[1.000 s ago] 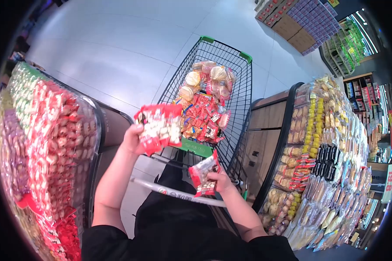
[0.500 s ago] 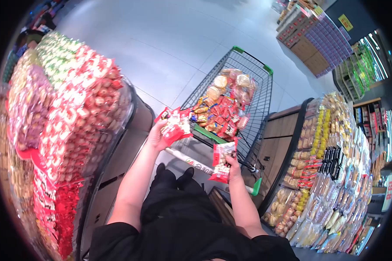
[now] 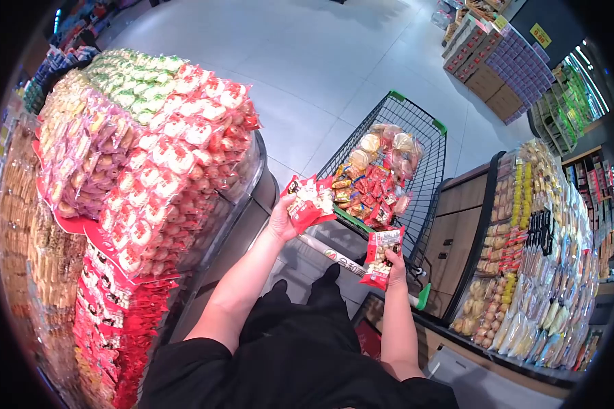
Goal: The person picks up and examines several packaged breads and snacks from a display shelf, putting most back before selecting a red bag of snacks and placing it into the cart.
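My left hand [image 3: 284, 219] is closed on the edge of a red and white snack bag [image 3: 312, 202], held over the near left corner of the cart. In my right hand [image 3: 396, 268] is a second red snack bag [image 3: 381, 256] with a clear window showing pale pieces, gripped at its right side with the thumb on top. It hangs above the cart's handle [image 3: 331, 255]. Beyond both hands stands the wire shopping cart [image 3: 435, 153] with green corners. Inside lie red and blue wrapped snacks [image 3: 372, 193] and clear bags of round pastries [image 3: 397, 144].
At left is a tall display heaped with red-wrapped snacks [image 3: 177, 163], green ones [image 3: 140, 85] and purple ones [image 3: 92, 153]. A wooden-sided stand with packaged bread [image 3: 518, 273] borders the cart on the right. Stacked cartons [image 3: 491, 68] stand at the far right on the tiled floor [image 3: 300, 75].
My view has turned left, so the hands, bags and cart appear further right and more of the left display shows. Both bags are still held.
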`<move>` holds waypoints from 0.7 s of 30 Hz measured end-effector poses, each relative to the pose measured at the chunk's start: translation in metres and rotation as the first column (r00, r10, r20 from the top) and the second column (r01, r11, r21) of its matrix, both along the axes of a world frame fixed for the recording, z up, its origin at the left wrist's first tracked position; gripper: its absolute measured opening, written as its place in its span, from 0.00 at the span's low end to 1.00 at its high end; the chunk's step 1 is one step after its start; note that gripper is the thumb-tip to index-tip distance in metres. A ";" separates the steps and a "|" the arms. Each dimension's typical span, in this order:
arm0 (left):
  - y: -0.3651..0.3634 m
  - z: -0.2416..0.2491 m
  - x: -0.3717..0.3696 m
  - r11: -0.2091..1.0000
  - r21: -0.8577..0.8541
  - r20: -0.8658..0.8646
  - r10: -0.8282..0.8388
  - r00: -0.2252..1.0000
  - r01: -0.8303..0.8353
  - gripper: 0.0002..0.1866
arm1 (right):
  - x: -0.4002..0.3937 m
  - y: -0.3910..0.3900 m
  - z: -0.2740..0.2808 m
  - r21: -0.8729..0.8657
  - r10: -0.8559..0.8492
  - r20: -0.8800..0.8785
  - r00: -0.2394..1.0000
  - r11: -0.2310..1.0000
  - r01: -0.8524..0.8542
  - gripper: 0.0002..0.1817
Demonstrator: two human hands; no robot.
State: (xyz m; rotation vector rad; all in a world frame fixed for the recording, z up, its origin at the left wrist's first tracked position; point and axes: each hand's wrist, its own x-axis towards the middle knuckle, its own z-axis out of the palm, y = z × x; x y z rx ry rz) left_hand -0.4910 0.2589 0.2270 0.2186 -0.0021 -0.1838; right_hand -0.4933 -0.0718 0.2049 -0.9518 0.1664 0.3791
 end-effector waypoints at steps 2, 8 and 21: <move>0.007 -0.006 -0.016 1.000 0.023 -0.008 -0.015 1.000 0.015 0.42 | -0.012 0.006 0.000 -0.064 0.047 0.032 0.998 0.997 -0.045 0.29; 0.021 -0.013 -0.065 0.993 -0.013 -0.045 -0.116 0.992 0.115 0.42 | -0.061 0.031 -0.006 -0.032 -0.081 -0.040 0.996 0.996 0.080 0.28; 0.037 -0.032 -0.170 0.999 0.042 -0.029 0.008 1.000 -0.006 0.43 | -0.147 0.041 -0.031 -0.028 0.158 -0.030 0.987 0.987 -0.159 0.34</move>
